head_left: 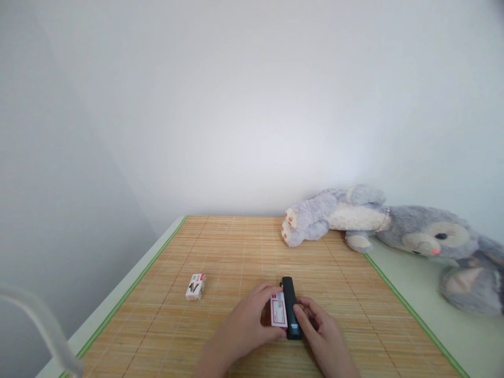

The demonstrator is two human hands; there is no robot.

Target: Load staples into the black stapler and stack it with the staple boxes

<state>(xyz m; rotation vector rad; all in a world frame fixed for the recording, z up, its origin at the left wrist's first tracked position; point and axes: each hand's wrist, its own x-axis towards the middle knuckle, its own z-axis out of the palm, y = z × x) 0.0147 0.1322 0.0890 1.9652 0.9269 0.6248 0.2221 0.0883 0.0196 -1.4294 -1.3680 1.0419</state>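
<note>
Here, over bamboo matting (236, 247) below pale wall (244, 105), left hand (250, 318) grips box (279, 313), right hand (319, 332) stapler (290, 302).

gap between small box (196, 286) and left hand (254, 321); plush toy (354, 217) blocks back-right

The bare left hand (248, 318) curves into a C-shaped grip, fingers at top and thumb below, its forearm slanting up from the lower edge. Opposite, the bare right hand (323, 336) leans inward, thumb extended, fingers bent.
</note>
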